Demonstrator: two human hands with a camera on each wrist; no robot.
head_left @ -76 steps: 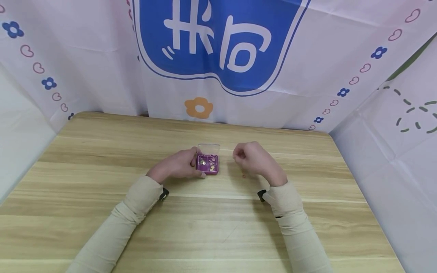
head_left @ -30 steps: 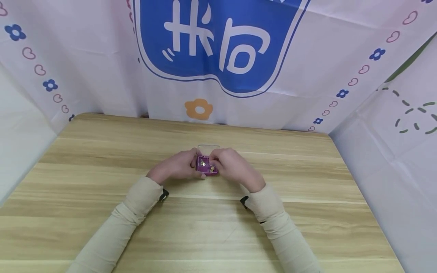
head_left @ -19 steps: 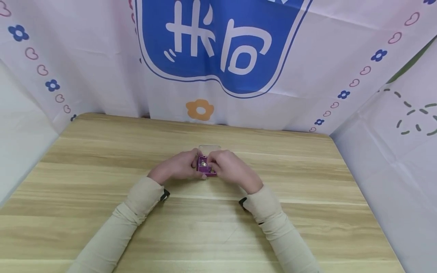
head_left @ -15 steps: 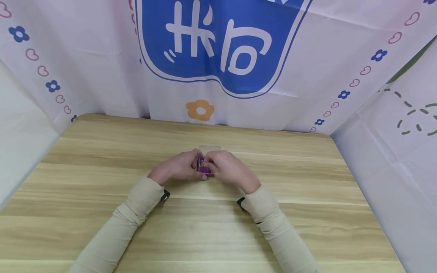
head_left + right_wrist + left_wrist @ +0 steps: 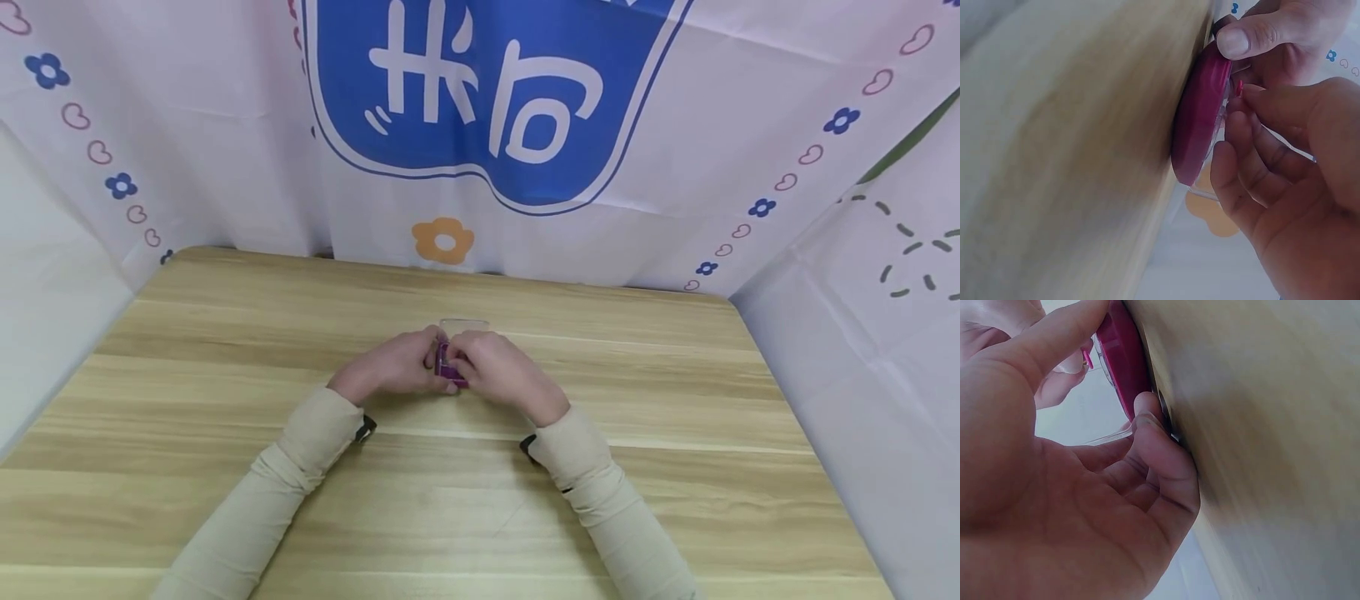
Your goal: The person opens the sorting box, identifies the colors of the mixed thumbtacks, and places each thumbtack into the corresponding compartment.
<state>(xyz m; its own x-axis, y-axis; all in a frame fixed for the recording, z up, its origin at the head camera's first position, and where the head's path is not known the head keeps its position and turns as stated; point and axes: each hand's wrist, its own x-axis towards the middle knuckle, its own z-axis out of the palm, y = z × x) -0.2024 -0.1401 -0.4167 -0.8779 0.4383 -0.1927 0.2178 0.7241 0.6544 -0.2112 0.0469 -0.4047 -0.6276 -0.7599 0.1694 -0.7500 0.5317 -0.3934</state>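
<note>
My left hand [image 5: 397,364] grips the left side of a small purple pill case [image 5: 451,377] on the table, thumb at its near edge and fingers curled at the far side. The case's clear lid [image 5: 463,322] stands open at the back. Over the case's compartments, my right hand [image 5: 502,375] pinches a tiny pink piece [image 5: 1239,88] between thumb and forefinger; its exact kind cannot be made out. In the head view, the right hand covers the right part of the case, so most of the contents are hidden.
The wood-grain table [image 5: 420,500] spreads around both hands. A white cloth [image 5: 360,208] with a blue emblem hangs behind its far edge, and pale cloths flank the sides. Each wrist wears a black strap.
My right hand has come left from beside the case to over its compartments, then slid a little further left. The left hand keeps its hold on the case. The view shifts slightly.
</note>
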